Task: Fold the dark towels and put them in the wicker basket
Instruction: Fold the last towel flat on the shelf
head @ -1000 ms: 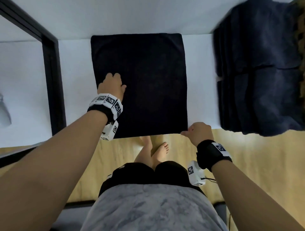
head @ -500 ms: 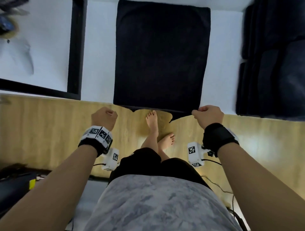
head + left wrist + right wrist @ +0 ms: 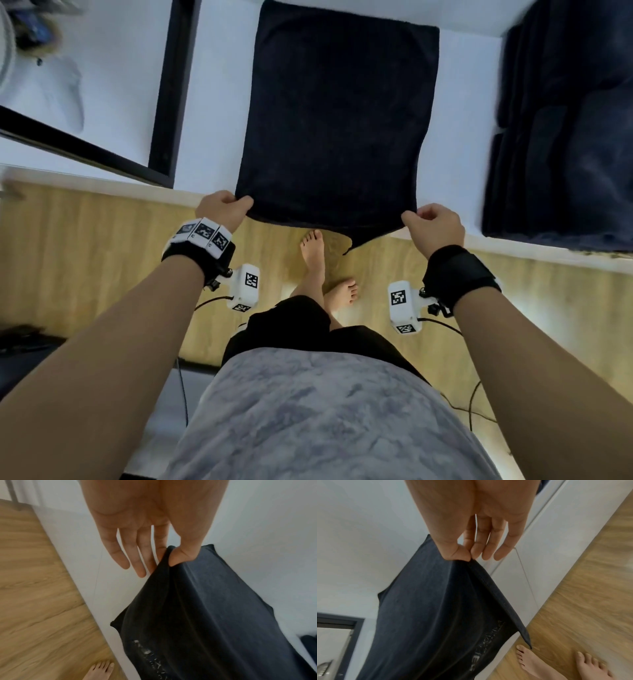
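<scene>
A dark towel point(image 3: 339, 116) lies spread on the white table point(image 3: 219, 113), its near edge lifted off the table's front. My left hand point(image 3: 236, 207) pinches the near left corner between thumb and forefinger, the other fingers straight point(image 3: 135, 561). My right hand point(image 3: 416, 216) pinches the near right corner the same way. The wrist views show the dark towel point(image 3: 214, 615) point(image 3: 428, 615) hanging taut from each pinch, a loose tip of it dangling over the floor. No wicker basket is plainly in view.
A pile of dark towels point(image 3: 565, 120) fills the table's right end. A black frame point(image 3: 168, 89) crosses the table at the left. Below the table edge are the wooden floor point(image 3: 85, 260), my bare feet point(image 3: 313, 253) and trailing cables.
My left hand left the towel's top, dropped to the near edge and took hold of the near left corner. Both hands now hold the near edge raised; the right kept its corner.
</scene>
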